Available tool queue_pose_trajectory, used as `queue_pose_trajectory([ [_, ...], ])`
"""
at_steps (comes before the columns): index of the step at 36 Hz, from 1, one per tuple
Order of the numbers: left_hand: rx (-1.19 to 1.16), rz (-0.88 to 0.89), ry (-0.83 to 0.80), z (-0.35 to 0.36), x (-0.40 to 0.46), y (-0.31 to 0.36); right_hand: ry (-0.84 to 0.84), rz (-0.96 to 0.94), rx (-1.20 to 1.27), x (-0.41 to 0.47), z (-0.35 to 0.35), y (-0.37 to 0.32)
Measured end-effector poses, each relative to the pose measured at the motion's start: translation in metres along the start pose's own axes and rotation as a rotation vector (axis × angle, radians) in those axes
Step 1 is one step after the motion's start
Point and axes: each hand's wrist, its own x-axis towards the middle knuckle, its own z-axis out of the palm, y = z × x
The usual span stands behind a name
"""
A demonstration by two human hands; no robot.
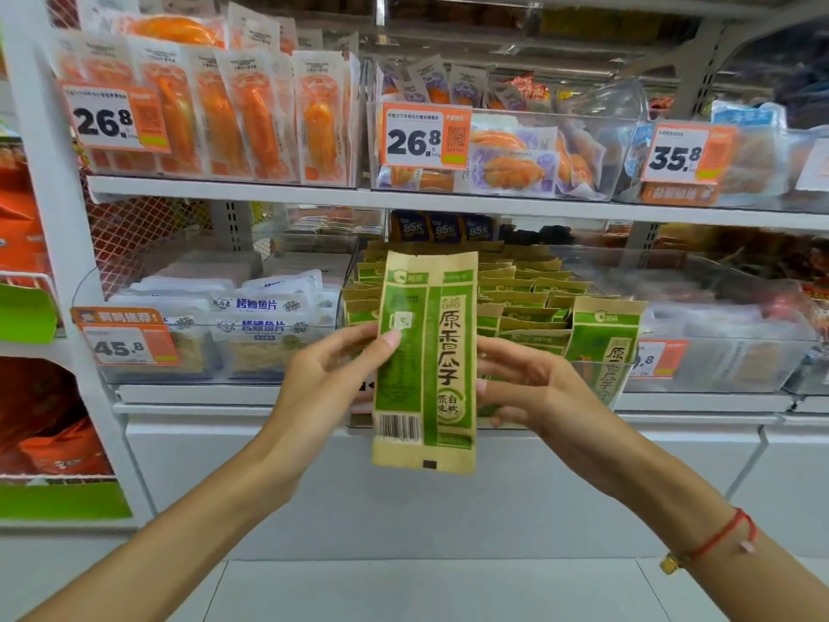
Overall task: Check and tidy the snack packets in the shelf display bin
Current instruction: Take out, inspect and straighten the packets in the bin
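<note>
Packet in hand: green-and-tan sunflower seed packet [425, 359], upright, back face with barcode toward me, held in front of the lower shelf's middle bin.
Left hand: my left hand [329, 374] pinches the packet's left edge, thumb on the front face near the upper third, other fingers curled behind it.
Right hand: my right hand [534, 388] grips the packet's right edge, fingers curled around its side; fingertips partly hidden behind the packet.
Wrist: red string bracelet [717, 538] with a small gold bead on my right wrist.
Display bin: clear plastic bin [596, 374] just behind the held packet, filled with rows of matching seed packets [529, 291] standing on edge.
Stray packet: one matching packet [605, 343] stands taller at the bin's front right corner, face forward, tilted slightly, just beside my right hand.
Left neighbour: clear bin of white fish-slice packets [264, 314], price tag 45.8 [121, 341] on its front.
Right neighbour: bin contents too blurred to read; orange price tag [659, 359] partly hidden behind the stray packet.
Upper shelf: orange-filled pouches [224, 114] at left, tags 26.8 [114, 119], 26.8 [424, 136] and 35.8 [684, 154].
</note>
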Motion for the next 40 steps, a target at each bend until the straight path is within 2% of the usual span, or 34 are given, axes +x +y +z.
queue_pose_trajectory([
  [4, 0.004, -0.011, -0.002, -0.001, 0.000, -0.004, 0.022, 0.033, -0.047, 0.002, -0.002, 0.005],
  [9, -0.011, 0.078, 0.071, 0.004, -0.001, -0.006, 0.056, 0.057, -0.003, 0.004, 0.002, 0.004],
  [13, -0.014, 0.146, 0.091, 0.010, -0.002, -0.007, 0.107, -0.013, -0.141, 0.002, 0.007, 0.006],
  [19, 0.012, 0.180, 0.153, 0.009, -0.002, -0.009, 0.192, -0.097, -0.086, 0.003, 0.012, 0.006],
  [23, 0.164, 0.238, 0.188, 0.008, -0.003, -0.011, 0.267, -0.187, -0.106, 0.001, 0.014, 0.005],
  [31, 0.178, 0.195, 0.058, 0.012, -0.008, -0.005, 0.492, -0.597, -0.442, -0.002, 0.023, 0.001],
  [36, 0.040, 0.125, -0.161, 0.018, -0.012, 0.003, 0.449, -0.754, -0.642, -0.002, 0.029, 0.004],
  [40, -0.073, 0.092, -0.126, 0.024, -0.013, 0.004, 0.372, -0.742, -0.811, -0.001, 0.035, 0.009],
])
